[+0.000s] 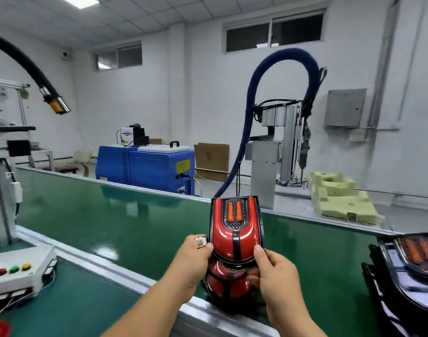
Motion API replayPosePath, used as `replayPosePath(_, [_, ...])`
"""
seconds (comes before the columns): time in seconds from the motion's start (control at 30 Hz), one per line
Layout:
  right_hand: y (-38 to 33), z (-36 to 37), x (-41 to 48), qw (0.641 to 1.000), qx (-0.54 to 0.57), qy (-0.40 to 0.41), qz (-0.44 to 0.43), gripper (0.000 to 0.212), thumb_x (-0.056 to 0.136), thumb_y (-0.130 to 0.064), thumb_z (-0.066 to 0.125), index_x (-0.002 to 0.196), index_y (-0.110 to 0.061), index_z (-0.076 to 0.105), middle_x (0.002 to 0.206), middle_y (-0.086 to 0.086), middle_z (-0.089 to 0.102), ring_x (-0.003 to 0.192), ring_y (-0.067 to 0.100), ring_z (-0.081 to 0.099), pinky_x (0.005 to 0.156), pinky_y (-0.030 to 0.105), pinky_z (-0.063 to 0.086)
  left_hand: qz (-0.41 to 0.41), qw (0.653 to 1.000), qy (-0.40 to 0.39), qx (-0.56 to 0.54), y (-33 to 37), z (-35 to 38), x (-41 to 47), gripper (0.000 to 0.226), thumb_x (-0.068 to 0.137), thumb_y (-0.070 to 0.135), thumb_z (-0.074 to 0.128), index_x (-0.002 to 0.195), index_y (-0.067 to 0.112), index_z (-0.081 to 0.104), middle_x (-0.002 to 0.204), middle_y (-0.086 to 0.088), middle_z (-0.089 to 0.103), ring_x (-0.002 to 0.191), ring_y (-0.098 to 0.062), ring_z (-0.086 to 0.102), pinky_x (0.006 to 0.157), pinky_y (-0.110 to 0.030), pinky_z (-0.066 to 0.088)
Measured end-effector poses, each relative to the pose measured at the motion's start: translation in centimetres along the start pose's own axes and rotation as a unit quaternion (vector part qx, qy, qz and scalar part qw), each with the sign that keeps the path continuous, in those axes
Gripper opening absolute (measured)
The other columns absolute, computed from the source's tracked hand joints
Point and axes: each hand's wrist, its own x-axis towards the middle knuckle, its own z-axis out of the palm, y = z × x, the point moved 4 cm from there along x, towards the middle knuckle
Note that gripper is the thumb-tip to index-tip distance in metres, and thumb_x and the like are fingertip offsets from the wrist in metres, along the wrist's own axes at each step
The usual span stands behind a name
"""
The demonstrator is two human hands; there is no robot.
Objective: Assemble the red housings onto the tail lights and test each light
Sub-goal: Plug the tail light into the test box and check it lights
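Holding tail light (236, 237) upright between fingers (259, 252) of left hand (193, 260), right hand (279, 276).

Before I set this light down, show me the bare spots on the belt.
The green belt lies bare between the button box and the held tail light, and again between it and the dark stacked lights. It is crowded at that stack.
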Motion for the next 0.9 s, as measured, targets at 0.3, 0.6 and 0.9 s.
replayPosePath(0.3, [2.1,-9.3,-2.5,0.989,-0.067,0.123,0.040,0.018,0.094,-0.028,0.060,0.077,-0.026,0.065,0.059,-0.001,0.070,0.049,0.013,0.067,0.059,0.033,0.054,0.006,0.993,-0.060,0.098,-2.2,8.3,-2.9,0.012,0.097,0.013,0.055,0.097,0.014,0.066,0.104,-0.010,0.070,0.099,-0.028,0.063,0.093,-0.040,0.050])
replayPosePath(0.6, [3.8,-11.0,-2.4,0.976,-0.125,0.147,0.102,0.033,0.095,-0.025,0.060,0.064,-0.014,0.064,0.049,0.007,0.066,0.046,0.020,0.067,0.064,0.036,0.056,0.095,0.936,0.014,0.338,-2.1,10.5,-4.4,0.015,0.099,0.025,0.048,0.109,0.033,0.056,0.097,0.010,0.062,0.083,-0.010,0.058,0.067,-0.026,0.044])
replayPosePath(0.9, [2.9,-11.0,-1.5,0.912,-0.403,0.043,0.058,0.026,0.098,-0.038,0.046,0.096,-0.026,0.069,0.079,-0.006,0.068,0.070,0.006,0.065,0.058,0.015,0.045,0.138,0.870,-0.007,0.472,-2.7,10.8,-4.7,0.030,0.091,0.011,0.059,0.119,0.020,0.052,0.119,0.003,0.051,0.105,-0.016,0.046,0.085,-0.027,0.047])
